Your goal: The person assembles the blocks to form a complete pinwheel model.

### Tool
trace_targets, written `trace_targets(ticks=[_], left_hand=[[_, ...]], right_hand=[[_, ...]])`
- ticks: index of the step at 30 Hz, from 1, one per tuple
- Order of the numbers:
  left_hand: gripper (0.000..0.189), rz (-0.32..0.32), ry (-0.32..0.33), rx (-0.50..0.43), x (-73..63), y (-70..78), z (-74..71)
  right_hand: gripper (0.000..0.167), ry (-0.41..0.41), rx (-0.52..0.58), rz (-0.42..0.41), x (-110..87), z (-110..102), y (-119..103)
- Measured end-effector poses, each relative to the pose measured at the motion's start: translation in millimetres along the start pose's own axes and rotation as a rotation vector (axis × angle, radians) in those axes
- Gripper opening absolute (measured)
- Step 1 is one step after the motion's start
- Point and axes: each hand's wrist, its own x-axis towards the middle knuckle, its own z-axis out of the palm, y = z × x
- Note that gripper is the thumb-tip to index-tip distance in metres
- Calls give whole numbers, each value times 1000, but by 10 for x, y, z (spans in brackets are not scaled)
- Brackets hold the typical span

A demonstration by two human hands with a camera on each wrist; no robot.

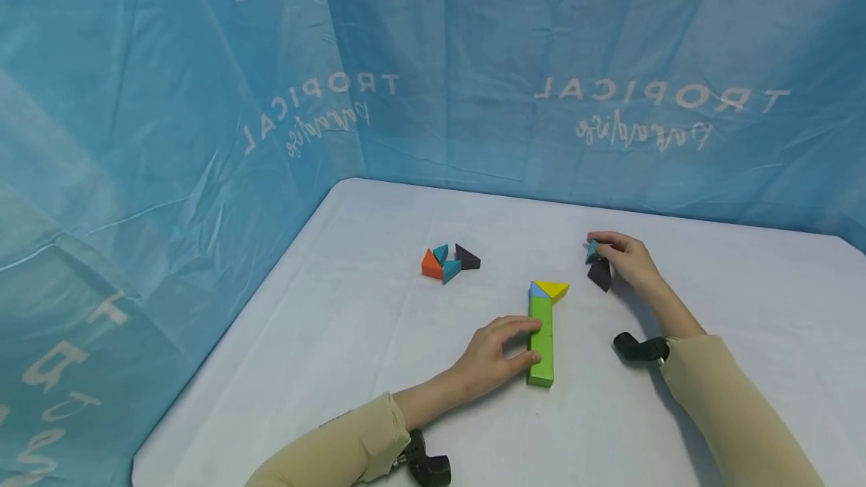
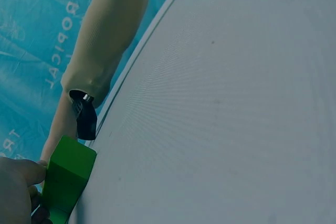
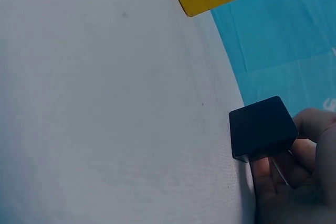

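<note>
Two green blocks (image 1: 541, 355) lie end to end in the middle of the table. My left hand (image 1: 497, 352) rests against their left side, thumb and forefinger spread apart along them. In the left wrist view, its thumb touches the green block (image 2: 67, 174). A blue triangular block (image 1: 537, 291) and a yellow triangular block (image 1: 553, 290) adjoin the far end of the green row. Farther back on the right, my right hand (image 1: 629, 258) pinches a small teal triangular block (image 1: 591, 251). Just in front of its fingers is a dark block (image 1: 600, 274), seen close in the right wrist view.
Left of the green row and farther back, an orange block (image 1: 431, 265), two teal blocks (image 1: 451, 270) and another dark block (image 1: 467, 257) lie grouped. The white-covered table (image 1: 304, 322) meets a blue printed curtain (image 1: 473, 58) behind and at left.
</note>
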Motion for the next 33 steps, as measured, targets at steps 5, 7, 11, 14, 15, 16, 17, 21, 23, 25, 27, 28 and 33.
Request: trace_targets(ticks=[5, 7, 11, 14, 15, 16, 17, 21, 23, 25, 27, 28, 33], left_hand=[[44, -9, -3, 2, 0, 10, -7], [43, -9, -2, 4, 2, 5, -8], [43, -7, -2, -1, 1, -4, -1], [43, -4, -1, -1, -4, -3, 3], [43, -4, -2, -3, -4, 1, 2], [43, -4, -1, -4, -5, 5, 1], [44, -3, -1, -3, -4, 9, 0], [44, -4, 0, -4, -4, 12, -5], [44, -2, 2, -1, -3, 10, -5], [43, 1, 4, -1, -3, 6, -2], [43, 3, 5, -5, -4, 5, 0], [43, 3, 4, -8, -6, 4, 1], [44, 10, 7, -12, -3, 3, -6]], right_hand=[[51, 52, -26, -3, -20, 15, 9], [56, 78, -46, -3, -26, 16, 14], [58, 87, -51, -8, -47, -4, 30], [58, 55, -23, -9, -64, -34, 43], [57, 44, -12, -8, -68, -45, 45], [57, 35, -4, -8, -71, -55, 46], [57, 29, 0, -7, -72, -63, 44], [57, 20, -9, -15, -61, -74, 44], [56, 21, -18, -24, -55, -72, 45], [55, 31, -36, -33, -54, -66, 41], [55, 51, -54, -40, -59, -61, 28], [54, 62, -61, -42, -66, -58, 12], [53, 90, -49, -91, -110, -21, -164]])
